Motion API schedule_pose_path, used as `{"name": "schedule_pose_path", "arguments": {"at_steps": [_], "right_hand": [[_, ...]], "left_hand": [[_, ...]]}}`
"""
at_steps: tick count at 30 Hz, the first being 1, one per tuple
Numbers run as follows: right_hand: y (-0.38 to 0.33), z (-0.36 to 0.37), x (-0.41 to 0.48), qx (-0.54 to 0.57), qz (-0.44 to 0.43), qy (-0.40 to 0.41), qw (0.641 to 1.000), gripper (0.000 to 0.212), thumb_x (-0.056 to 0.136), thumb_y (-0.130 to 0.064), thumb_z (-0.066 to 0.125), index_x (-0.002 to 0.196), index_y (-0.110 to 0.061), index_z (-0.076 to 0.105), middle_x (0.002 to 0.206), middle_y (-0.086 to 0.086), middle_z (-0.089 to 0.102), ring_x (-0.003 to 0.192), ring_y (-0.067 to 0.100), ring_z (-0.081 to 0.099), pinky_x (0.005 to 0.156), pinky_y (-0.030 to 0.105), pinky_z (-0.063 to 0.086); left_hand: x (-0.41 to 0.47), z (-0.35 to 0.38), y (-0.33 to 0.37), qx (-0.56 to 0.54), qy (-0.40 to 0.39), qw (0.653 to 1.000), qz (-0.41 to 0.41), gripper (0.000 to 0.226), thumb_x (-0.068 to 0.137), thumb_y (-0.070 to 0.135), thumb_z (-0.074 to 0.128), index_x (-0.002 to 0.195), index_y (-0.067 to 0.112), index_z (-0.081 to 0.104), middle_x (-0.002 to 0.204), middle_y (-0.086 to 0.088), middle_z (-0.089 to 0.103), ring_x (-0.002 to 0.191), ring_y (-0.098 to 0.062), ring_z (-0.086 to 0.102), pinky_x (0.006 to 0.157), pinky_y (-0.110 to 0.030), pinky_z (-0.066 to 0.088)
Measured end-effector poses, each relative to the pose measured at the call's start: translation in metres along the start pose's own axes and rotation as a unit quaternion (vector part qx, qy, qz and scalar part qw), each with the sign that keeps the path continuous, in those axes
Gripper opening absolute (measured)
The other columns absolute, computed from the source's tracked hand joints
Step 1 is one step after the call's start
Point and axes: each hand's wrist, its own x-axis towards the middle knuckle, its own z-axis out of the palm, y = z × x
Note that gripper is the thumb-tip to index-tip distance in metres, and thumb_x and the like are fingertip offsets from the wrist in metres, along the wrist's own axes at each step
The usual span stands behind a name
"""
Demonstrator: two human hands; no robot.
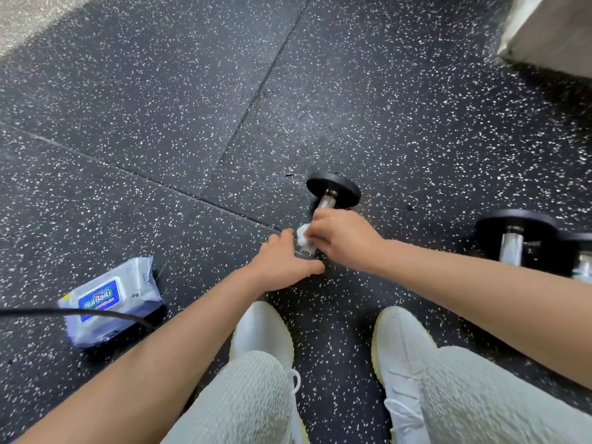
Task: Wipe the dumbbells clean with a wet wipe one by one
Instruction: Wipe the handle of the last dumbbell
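The fingers (315, 233) of my right hand (346, 238) pinch the wet wipe (302, 235), soft and limp, against the steel handle of the dumbbell (333, 189), which lies on the floor (160, 123) near centre. My left hand (282, 264) covers its near end; I cannot tell if it grips. I judge the dumbbell heavy, rigid and prone to roll, so best steadied by a plate.

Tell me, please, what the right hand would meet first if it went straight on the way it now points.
Most likely the left hand, whose fingertips lie just beyond the crumpled white wet wipe that the right hand holds on the black-plated, chrome-handled dumbbell; depth is unclear.
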Motion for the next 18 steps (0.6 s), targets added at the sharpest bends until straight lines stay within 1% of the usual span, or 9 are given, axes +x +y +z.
{"name": "schedule_pose_path", "arguments": {"at_steps": [2,4,7,9,11,12,14,16,18], "right_hand": [[-0.003,0.003,-0.008,0.015,-0.049,-0.051,0.997,0.011,0.091,-0.027,0.066,0.091,-0.022,0.076,0.088,-0.005,0.059,0.076,0.023,0.062,0.063,0.039,0.050],[0.001,-0.001,-0.005,0.013,-0.048,-0.048,0.998,0.009,0.091,-0.028,0.069,0.094,-0.024,0.077,0.088,-0.008,0.060,0.077,0.021,0.063,0.063,0.035,0.048],[0.011,-0.012,0.007,-0.002,0.020,0.017,1.000,0.012,0.091,-0.028,0.068,0.096,-0.025,0.079,0.091,-0.011,0.062,0.081,0.019,0.064,0.064,0.031,0.047],[0.016,-0.018,0.013,-0.005,0.084,0.066,0.994,0.015,0.093,-0.028,0.065,0.095,-0.023,0.079,0.094,-0.007,0.065,0.080,0.022,0.065,0.066,0.034,0.053],[0.012,-0.015,0.010,-0.020,0.101,0.085,0.991,0.017,0.095,-0.027,0.062,0.094,-0.022,0.078,0.095,-0.004,0.065,0.076,0.023,0.064,0.064,0.035,0.052],[0.007,-0.011,0.005,-0.020,0.086,0.077,0.993,0.017,0.095,-0.026,0.062,0.091,-0.020,0.077,0.093,-0.004,0.063,0.073,0.023,0.063,0.061,0.033,0.048],[-0.004,-0.001,-0.008,-0.006,0.025,0.029,0.999,0.012,0.091,-0.022,0.064,0.083,-0.019,0.073,0.086,-0.005,0.058,0.069,0.024,0.060,0.056,0.032,0.040],[-0.009,0.004,-0.017,-0.008,-0.026,-0.024,0.999,0.012,0.089,-0.022,0.064,0.080,-0.020,0.070,0.082,-0.007,0.053,0.068,0.024,0.058,0.055,0.035,0.041],[-0.004,-0.003,-0.012,-0.029,-0.028,-0.021,0.999,0.013,0.091,-0.024,0.063,0.084,-0.020,0.072,0.085,-0.007,0.055,0.071,0.023,0.058,0.056,0.034,0.041]], "left_hand": [[0.000,0.000,0.000,0.003,0.004,1.000,0.002,0.094,0.076,0.061,0.075,0.150,0.022,0.032,0.145,-0.009,0.039,0.142,-0.032,0.033,0.106,-0.044,0.040],[-0.001,0.001,-0.001,0.008,0.006,1.000,0.004,0.106,0.077,0.064,0.077,0.158,0.020,0.025,0.153,-0.010,0.036,0.147,-0.033,0.028,0.112,-0.046,0.036],[-0.002,0.002,0.000,0.018,0.013,1.000,0.002,0.122,0.074,0.072,0.077,0.165,0.020,0.013,0.163,-0.011,0.027,0.153,-0.033,0.021,0.120,-0.050,0.031],[-0.001,0.003,0.000,0.026,0.012,1.000,-0.002,0.127,0.072,0.075,0.077,0.165,0.021,0.011,0.164,-0.010,0.025,0.154,-0.033,0.019,0.121,-0.052,0.030],[0.000,0.002,0.002,0.034,0.009,0.999,-0.002,0.128,0.071,0.077,0.077,0.165,0.020,0.011,0.164,-0.009,0.026,0.154,-0.032,0.019,0.121,-0.050,0.030],[0.000,0.003,0.002,0.040,0.009,0.999,0.000,0.128,0.071,0.077,0.077,0.165,0.019,0.013,0.162,-0.010,0.027,0.153,-0.033,0.020,0.120,-0.049,0.030],[0.001,0.003,0.003,0.052,0.018,0.998,0.007,0.121,0.070,0.076,0.077,0.161,0.019,0.021,0.155,-0.011,0.034,0.149,-0.034,0.026,0.115,-0.045,0.034],[0.001,0.005,0.004,0.057,0.023,0.998,0.012,0.113,0.070,0.074,0.078,0.156,0.020,0.028,0.147,-0.009,0.039,0.144,-0.032,0.031,0.109,-0.042,0.037],[0.000,0.006,0.004,0.051,0.021,0.998,0.011,0.115,0.069,0.075,0.078,0.156,0.020,0.027,0.149,-0.008,0.037,0.145,-0.031,0.030,0.111,-0.044,0.037]]}}
